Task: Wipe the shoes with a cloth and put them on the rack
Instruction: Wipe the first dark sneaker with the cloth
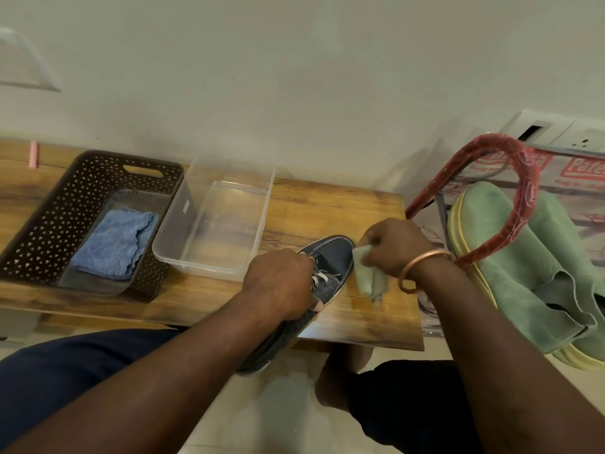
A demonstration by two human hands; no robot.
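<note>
Wiping step in hand: left hand (278,283), fingers curled round dark blue shoe (337,257), toe on desk (327,204), heel past its near edge. Right hand (393,244), fingers pinching green cloth (365,276) against the shoe's side. Rack (532,191) just right of desk. Next, by judgement: finish wiping, carry shoe across to rack.
</note>
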